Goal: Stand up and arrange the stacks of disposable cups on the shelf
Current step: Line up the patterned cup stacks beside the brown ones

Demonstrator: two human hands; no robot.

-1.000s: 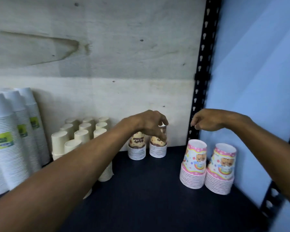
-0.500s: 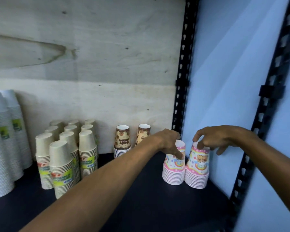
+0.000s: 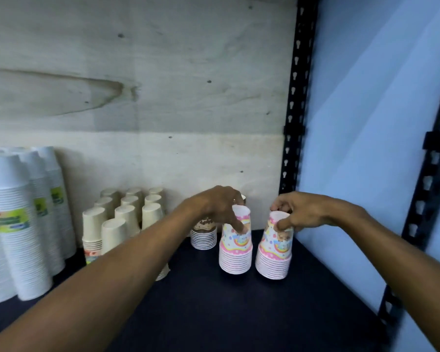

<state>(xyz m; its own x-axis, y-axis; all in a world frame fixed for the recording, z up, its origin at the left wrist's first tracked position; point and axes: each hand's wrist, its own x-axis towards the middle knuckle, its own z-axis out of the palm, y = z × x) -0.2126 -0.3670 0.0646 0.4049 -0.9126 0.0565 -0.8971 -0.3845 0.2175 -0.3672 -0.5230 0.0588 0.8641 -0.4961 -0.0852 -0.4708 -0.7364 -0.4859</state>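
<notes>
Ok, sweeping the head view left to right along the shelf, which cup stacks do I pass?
White stacks → beige stacks → brown-print stack → left pink stack, gripped by the left hand → right pink stack, gripped by the right hand.

This looks like a stockroom or shop storage bay. A dark shelf hangs on black slotted metal uprights, backed by a bare, stained plywood board beside a plain blue wall. Disposable cups stand in bulk: tall white stacks with green labels, rows of beige stacks, and short printed stacks.
</notes>
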